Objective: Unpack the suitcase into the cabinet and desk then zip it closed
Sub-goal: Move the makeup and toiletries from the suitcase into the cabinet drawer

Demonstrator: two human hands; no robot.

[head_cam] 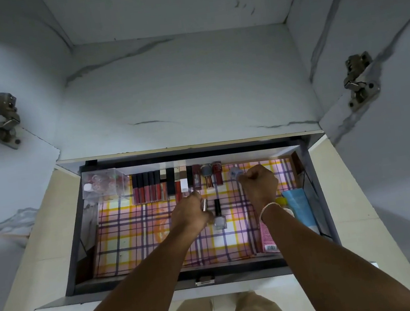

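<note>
While the fingers of the left hand (pixel 189 213) curl round a slim metallic tube (pixel 204 204) that points away from the person, the right hand (pixel 258 181) is clenched on a small grey-capped bottle (pixel 235 172) with its cap toward the left. Between the hands a nail polish bottle (pixel 219 215) lies flat on the checked liner (pixel 135 232), long axis front to back, black cap toward the rear. Along the back of the open drawer (pixel 79 237) a row of lip glosses (pixel 148 190) lies parallel, next to a clear box (pixel 105 185). At the right side lie a blue tube (pixel 300 208) and a pink pack (pixel 267 238) with a barcode; no writing is legible
</note>
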